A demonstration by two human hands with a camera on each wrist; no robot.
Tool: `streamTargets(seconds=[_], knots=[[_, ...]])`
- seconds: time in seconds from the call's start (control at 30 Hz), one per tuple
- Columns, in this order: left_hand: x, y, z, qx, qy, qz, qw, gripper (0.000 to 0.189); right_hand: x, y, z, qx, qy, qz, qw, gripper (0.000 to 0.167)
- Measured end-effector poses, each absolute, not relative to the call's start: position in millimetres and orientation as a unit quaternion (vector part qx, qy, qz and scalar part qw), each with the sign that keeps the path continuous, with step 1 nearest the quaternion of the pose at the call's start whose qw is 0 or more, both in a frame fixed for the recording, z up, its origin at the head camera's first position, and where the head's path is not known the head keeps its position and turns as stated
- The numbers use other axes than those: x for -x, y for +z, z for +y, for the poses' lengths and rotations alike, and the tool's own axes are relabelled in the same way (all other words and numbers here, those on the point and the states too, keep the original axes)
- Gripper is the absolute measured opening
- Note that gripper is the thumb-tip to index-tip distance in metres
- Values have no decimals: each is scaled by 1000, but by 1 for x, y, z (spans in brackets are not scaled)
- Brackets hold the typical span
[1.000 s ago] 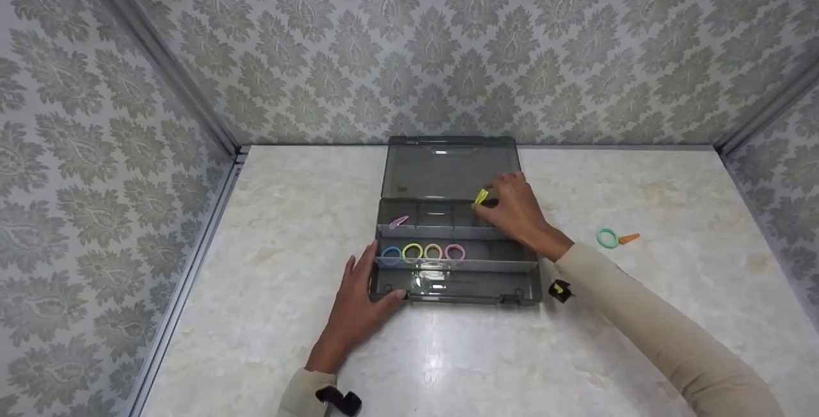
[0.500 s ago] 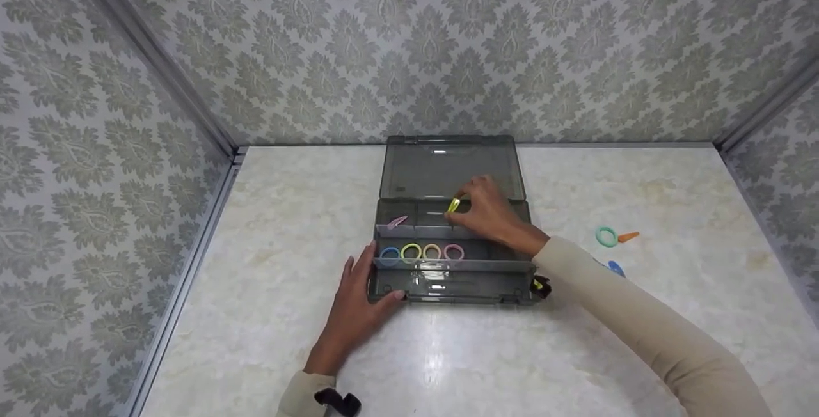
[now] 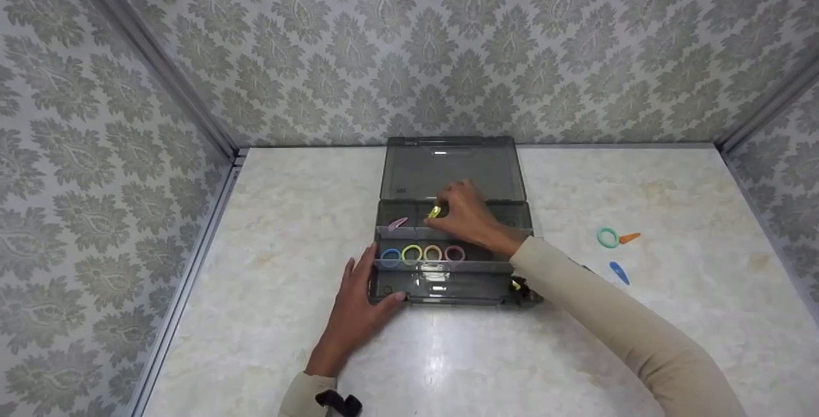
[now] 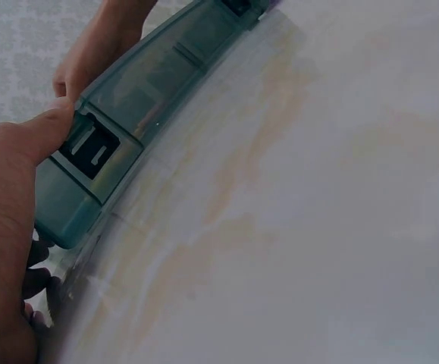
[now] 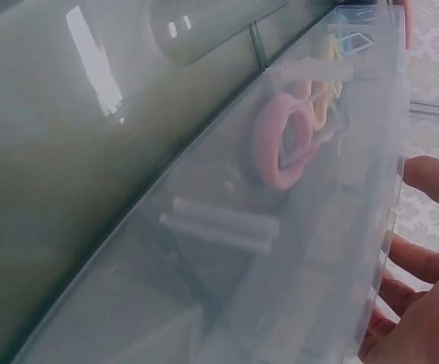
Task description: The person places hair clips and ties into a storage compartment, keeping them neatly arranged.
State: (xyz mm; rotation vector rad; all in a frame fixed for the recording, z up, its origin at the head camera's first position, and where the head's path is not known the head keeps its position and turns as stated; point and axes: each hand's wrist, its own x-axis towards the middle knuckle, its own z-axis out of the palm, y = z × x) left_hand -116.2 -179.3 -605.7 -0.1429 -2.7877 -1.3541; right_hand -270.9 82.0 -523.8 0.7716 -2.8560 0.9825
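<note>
A smoky translucent organizer box (image 3: pixel 461 284) lies with its lid (image 3: pixel 453 171) folded back. My left hand (image 3: pixel 356 314) holds its front left corner, thumb over the front wall and fingers along the left side. Between thumb and fingertips, my right hand (image 3: pixel 466 213) pinches a yellow hair clip (image 3: pixel 434 212) over the back row. A pink hair clip (image 3: pixel 397 223) sits at that row's left end. The middle row holds blue (image 3: pixel 389 258), yellow (image 3: pixel 412 253), peach (image 3: pixel 433 253) and pink hair ties (image 3: pixel 455 254), the pink hair tie (image 5: pixel 268 144) showing through a clear divider in the right wrist view.
On the table right of the box lie a green hair tie (image 3: pixel 607 237), an orange hair clip (image 3: pixel 629 238) and a blue hair clip (image 3: pixel 619 272). Patterned wall panels (image 3: pixel 435 52) stand behind and at the sides of the table.
My right hand has moved left over the back row with the yellow hair clip. The blue hair clip on the table has come out from behind the right sleeve. The left hand stays put.
</note>
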Motion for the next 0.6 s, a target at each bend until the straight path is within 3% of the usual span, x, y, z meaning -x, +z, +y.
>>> streamTargets(seconds=[0.6], knots=[[116, -606, -182, 50, -444, -894, 20, 106, 284, -527, 67, -285, 295, -911, -46, 40]])
